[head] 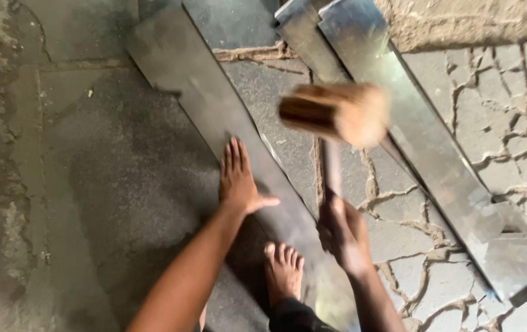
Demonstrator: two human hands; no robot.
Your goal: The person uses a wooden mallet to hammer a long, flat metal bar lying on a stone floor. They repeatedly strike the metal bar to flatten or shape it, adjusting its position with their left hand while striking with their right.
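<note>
A long grey metal strip (183, 67) lies diagonally across the concrete floor. My left hand (239, 179) presses flat on it, fingers spread and pointing away from me. My right hand (342, 232) grips the handle of a wooden mallet (337, 112). The mallet's head is raised and blurred above the strip, to the right of my left hand. My bare foot (283, 270) rests on the near part of the same strip.
Two shinier metal strips (417, 129) lie side by side to the right, running down to the lower right corner. The floor on the right is cracked concrete (491, 92). A smoother grey slab (91, 184) spreads to the left.
</note>
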